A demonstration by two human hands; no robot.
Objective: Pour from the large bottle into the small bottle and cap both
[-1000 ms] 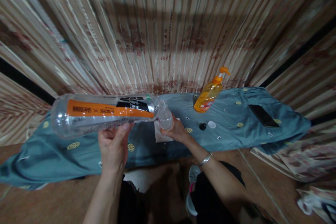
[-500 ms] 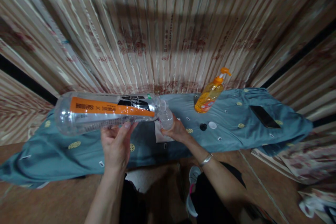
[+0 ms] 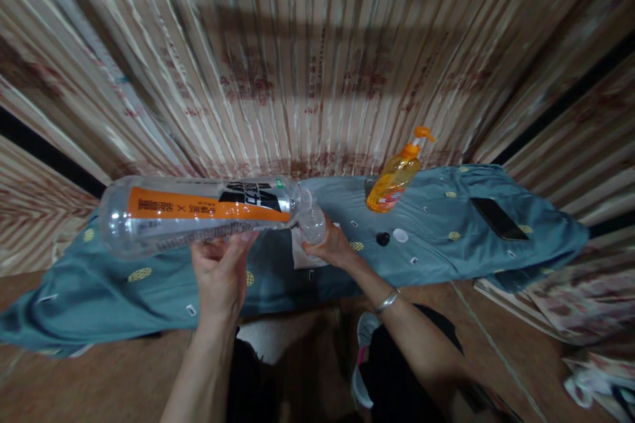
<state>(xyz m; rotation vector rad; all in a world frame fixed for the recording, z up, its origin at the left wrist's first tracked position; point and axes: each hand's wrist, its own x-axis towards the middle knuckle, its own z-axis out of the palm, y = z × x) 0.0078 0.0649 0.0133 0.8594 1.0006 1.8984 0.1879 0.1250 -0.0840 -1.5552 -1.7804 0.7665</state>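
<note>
Left hand (image 3: 221, 274) holds the big clear bottle (image 3: 198, 215) from below, fingers wrapped up around its body near the label's black end. Bottle lies nearly horizontal, base out at 9 o'clock, neck pointing to 3 o'clock. Orange-and-black label faces the camera.

Right hand (image 3: 333, 246) grips the small clear bottle (image 3: 313, 223), fingers closed round its lower part. It stands roughly upright on a white paper or cloth patch (image 3: 302, 254) on the bench. Big bottle's mouth sits right at the small bottle's top; can't tell if they touch. Silver bracelet (image 3: 387, 301) on the right wrist.

Bench is covered with a blue-grey patterned cloth (image 3: 436, 238). At 2 o'clock from the right hand: orange pump dispenser bottle (image 3: 395, 180), upright. Between them, near each other, a black cap (image 3: 382, 238) and a white cap (image 3: 399, 234). Further out at 3 o'clock, a dark phone (image 3: 498, 219) lying flat.
</note>
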